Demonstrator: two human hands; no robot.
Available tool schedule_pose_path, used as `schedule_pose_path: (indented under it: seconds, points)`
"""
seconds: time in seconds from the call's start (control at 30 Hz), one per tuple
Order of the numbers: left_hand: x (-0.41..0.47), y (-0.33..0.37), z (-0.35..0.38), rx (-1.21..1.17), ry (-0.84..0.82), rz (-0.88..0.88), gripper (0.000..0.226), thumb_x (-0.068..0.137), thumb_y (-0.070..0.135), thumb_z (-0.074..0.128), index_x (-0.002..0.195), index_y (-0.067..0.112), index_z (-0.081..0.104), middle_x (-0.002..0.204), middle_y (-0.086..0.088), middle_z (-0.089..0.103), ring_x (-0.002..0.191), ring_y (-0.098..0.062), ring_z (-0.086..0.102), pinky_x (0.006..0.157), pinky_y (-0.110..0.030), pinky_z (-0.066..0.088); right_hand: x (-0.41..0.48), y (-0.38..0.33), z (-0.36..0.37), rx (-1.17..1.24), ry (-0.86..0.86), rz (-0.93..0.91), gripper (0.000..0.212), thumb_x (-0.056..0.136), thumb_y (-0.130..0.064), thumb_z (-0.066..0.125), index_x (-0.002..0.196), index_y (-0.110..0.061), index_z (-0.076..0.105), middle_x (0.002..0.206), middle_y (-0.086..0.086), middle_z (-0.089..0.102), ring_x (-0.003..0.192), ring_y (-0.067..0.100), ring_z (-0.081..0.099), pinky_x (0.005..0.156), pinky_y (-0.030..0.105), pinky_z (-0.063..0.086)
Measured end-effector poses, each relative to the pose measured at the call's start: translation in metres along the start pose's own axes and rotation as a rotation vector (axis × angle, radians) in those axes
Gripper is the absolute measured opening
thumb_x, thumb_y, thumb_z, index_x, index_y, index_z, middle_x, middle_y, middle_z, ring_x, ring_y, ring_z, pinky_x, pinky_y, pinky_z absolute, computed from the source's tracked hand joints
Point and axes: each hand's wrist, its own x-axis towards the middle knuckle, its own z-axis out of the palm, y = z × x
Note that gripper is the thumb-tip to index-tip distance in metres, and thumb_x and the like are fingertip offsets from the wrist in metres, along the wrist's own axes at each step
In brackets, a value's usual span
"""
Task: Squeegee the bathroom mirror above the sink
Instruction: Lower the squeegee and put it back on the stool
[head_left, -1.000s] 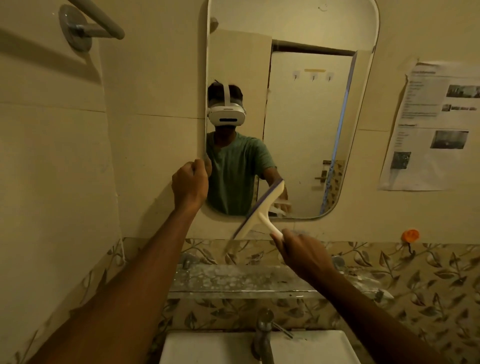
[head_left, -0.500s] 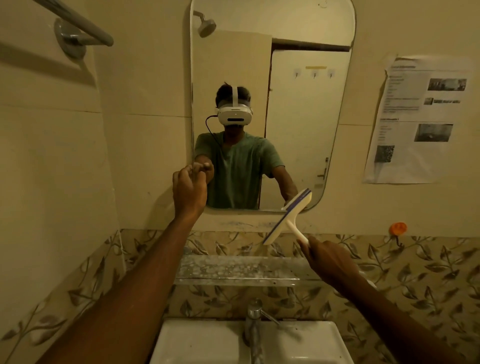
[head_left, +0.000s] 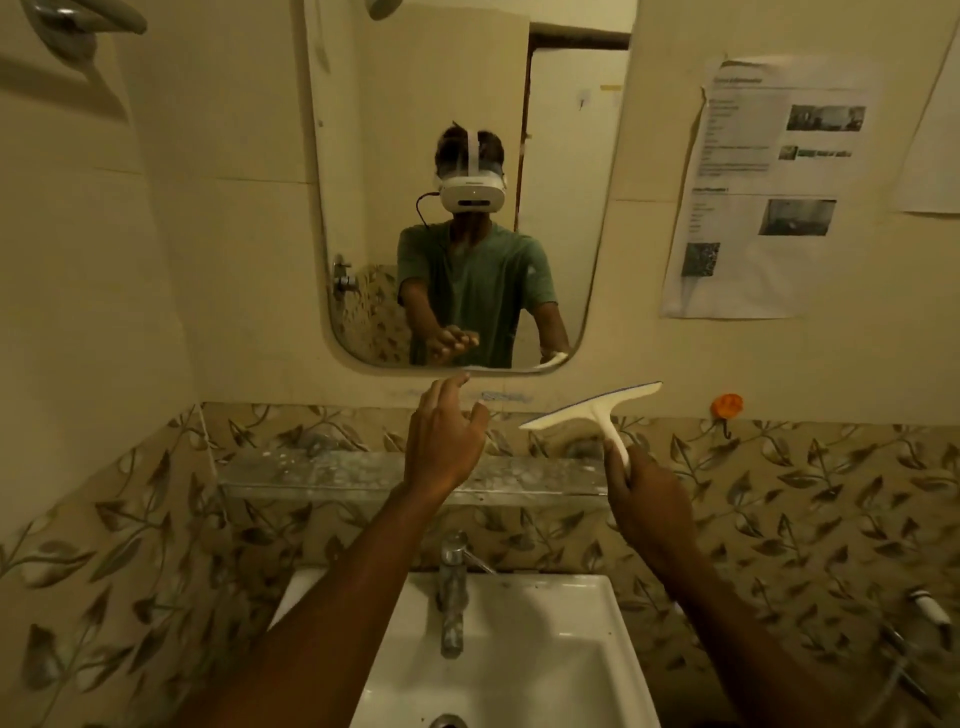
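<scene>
Right hand (head_left: 652, 506): fingers clenched round the lower end of the squeegee (head_left: 597, 410) handle. The handle rises out of the top of the fist; the white crossbar with its blue-edged blade sits above and to the left of the knuckles, tilted with its right end higher. The blade is clear of the glass, held below the mirror (head_left: 467, 182), in front of the wall strip between the mirror's lower edge and the patterned tile band. No finger touches the blade itself.

Left hand (head_left: 447, 441): fingers released and spread, grasping nothing. Fingertips point up toward the mirror's lower edge, just short of it; contact with the wall cannot be confirmed. This hand is just left of the squeegee's lower blade tip, with a visible gap between them.

Surroundings: a glass shelf (head_left: 311, 475) runs across the wall behind both wrists. Below it stand the tap (head_left: 452, 587) and the white sink (head_left: 582, 649), both forearms reaching over the basin. A printed sheet (head_left: 763, 187) is stuck to the wall right of the mirror, and an orange hook (head_left: 727, 405) sits right of the blade's upper end. The mirror shows the person's reflection, 1 open palm extended.
</scene>
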Motion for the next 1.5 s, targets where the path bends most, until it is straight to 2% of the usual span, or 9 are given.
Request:
schedule_pose_path:
  seconds: [0.23,0.43,0.53,0.7,0.87,0.97,1.2,1.33,1.5]
  points:
    - [-0.056,0.039,0.032,0.049,-0.072,0.064,0.042,0.091,0.028,0.052,0.132,0.019,0.05,0.134,-0.003,0.053,0.121,-0.022,0.05,0.101,-0.039,0.043,-0.041,0.023,-0.044,0.367,0.032,0.183,0.034,0.099,-0.042,0.041,0.082,-0.016,0.055,0.065,0.004,0.056,0.057,0.024,0.057,0.051,0.038,0.049]
    - [-0.127,0.075,0.064,0.058,-0.144,0.052,0.043,0.092,0.031,0.051,0.132,0.015,0.049,0.136,-0.005,0.051,0.125,-0.025,0.047,0.104,-0.038,0.038,-0.1,0.057,-0.094,0.404,0.036,0.253,0.036,0.1,-0.038,0.042,0.077,-0.013,0.054,0.067,0.001,0.054,0.06,0.015,0.051,0.051,0.027,0.039]
    - [-0.169,0.095,0.082,0.005,-0.17,0.073,0.042,0.092,0.035,0.047,0.131,0.018,0.049,0.133,-0.003,0.052,0.122,-0.024,0.05,0.102,-0.042,0.042,-0.13,0.087,-0.113,0.425,0.055,0.313,0.035,0.096,-0.047,0.042,0.08,-0.02,0.057,0.072,-0.003,0.059,0.067,0.017,0.059,0.062,0.031,0.052]
    - [-0.232,0.126,0.113,0.012,-0.198,0.077,0.042,0.091,0.033,0.045,0.129,0.019,0.05,0.131,0.0,0.054,0.12,-0.021,0.05,0.1,-0.038,0.043,-0.162,0.136,-0.147,0.435,0.038,0.431,0.032,0.093,-0.052,0.042,0.075,-0.03,0.056,0.068,-0.009,0.058,0.066,0.017,0.059,0.065,0.038,0.051]
    - [-0.281,0.152,0.162,0.038,-0.23,0.061,0.042,0.091,0.029,0.047,0.132,0.017,0.049,0.133,-0.002,0.053,0.12,-0.02,0.05,0.1,-0.033,0.038,-0.19,0.194,-0.18,0.423,0.019,0.429,0.033,0.099,-0.041,0.042,0.107,-0.018,0.064,0.088,-0.006,0.064,0.086,0.014,0.061,0.077,0.033,0.05]
    - [-0.312,0.167,0.208,0.047,-0.276,0.007,0.047,0.09,0.032,0.044,0.134,0.014,0.047,0.134,-0.005,0.053,0.121,-0.023,0.05,0.1,-0.035,0.04,-0.198,0.242,-0.192,0.414,0.011,0.477,0.03,0.1,-0.036,0.043,0.109,-0.015,0.063,0.079,-0.012,0.054,0.071,0.002,0.053,0.074,0.028,0.043]
    - [-0.385,0.194,0.325,0.131,-0.402,-0.211,0.056,0.096,0.029,0.048,0.148,0.016,0.029,0.152,-0.006,0.037,0.138,-0.022,0.036,0.11,-0.034,0.029,-0.21,0.382,-0.181,0.355,-0.145,0.663,0.036,0.098,-0.046,0.041,0.103,-0.018,0.062,0.095,-0.003,0.065,0.092,0.015,0.061,0.078,0.03,0.046]
    - [-0.408,0.18,0.374,0.197,-0.439,-0.263,0.054,0.097,0.029,0.046,0.147,0.015,0.031,0.153,-0.005,0.036,0.143,-0.02,0.029,0.112,-0.029,0.017,-0.211,0.435,-0.161,0.345,-0.315,0.662,0.028,0.1,-0.038,0.043,0.095,-0.016,0.06,0.079,-0.006,0.058,0.078,0.015,0.062,0.059,0.025,0.043]
    - [-0.421,0.126,0.44,0.277,-0.469,-0.253,0.055,0.092,0.032,0.044,0.143,0.011,0.04,0.148,-0.007,0.045,0.14,-0.023,0.037,0.113,-0.032,0.023,-0.229,0.499,-0.093,0.268,-0.428,0.698,0.035,0.098,-0.043,0.042,0.09,-0.012,0.056,0.077,-0.001,0.059,0.071,0.013,0.058,0.068,0.034,0.048]
